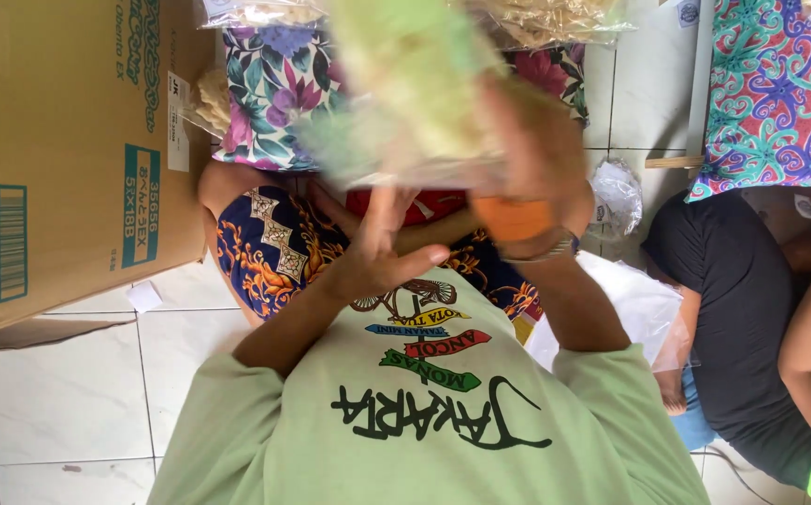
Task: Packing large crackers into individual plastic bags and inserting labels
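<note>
A big cardboard box (59,150) is standing on the tiled floor (78,393) at the person's left, close enough to reach without getting up. Next to it a floral cushion (270,93) is lying beyond the knees, and a co-worker in black (742,309) is sitting on the right beside a patterned cloth (779,93).

The person is sitting on the floor and lifting a clear bag (405,103) of pale crackers up in front of the chest, near the camera, so it is blurring. The right hand (536,150) is gripping the bag's side, fingers wrapped round it and bearing its weight. The left hand (382,252) is hanging just under the bag, fingers loosely curled and holding nothing, seemingly ready to steady its bottom. A crumpled plastic wrap (618,196) is lying on the tiles beyond.
</note>
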